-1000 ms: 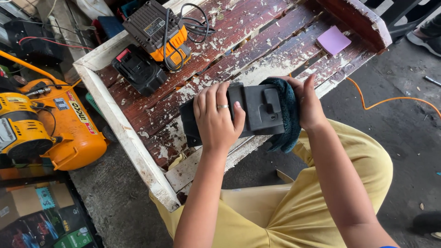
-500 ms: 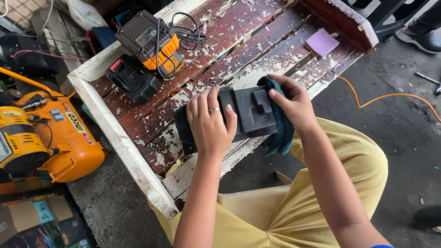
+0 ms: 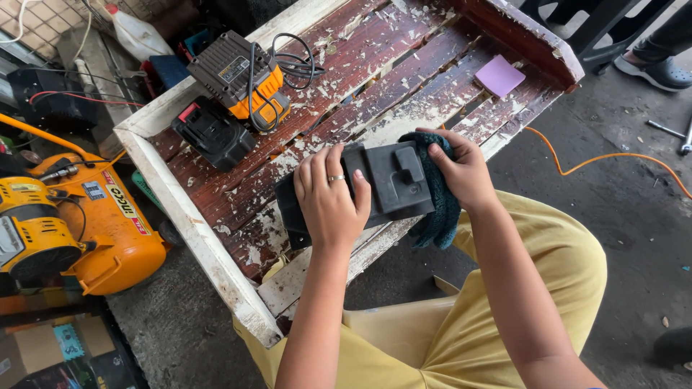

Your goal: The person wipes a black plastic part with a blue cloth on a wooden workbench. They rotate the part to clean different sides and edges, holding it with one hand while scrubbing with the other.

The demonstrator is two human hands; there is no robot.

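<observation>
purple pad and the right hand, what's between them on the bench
In the head view, only bare peeling red planks lie between the purple pad and the right hand, which presses a dark cloth on the black block.

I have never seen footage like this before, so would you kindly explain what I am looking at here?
There is no machine here: the view comes from a camera worn on a person's head, looking down at their own two bare hands. The person wears yellow trousers and works at a worn wooden bench with peeling red and white paint.

The left hand, with a ring on one finger, presses down on a black plastic block, perhaps a tool battery. The right hand holds a dark teal cloth against the block's end.

Also on the bench lie a black and orange charger with its coiled cable, a smaller black battery pack and a purple square pad. An orange compressor stands on the floor to the left.
</observation>
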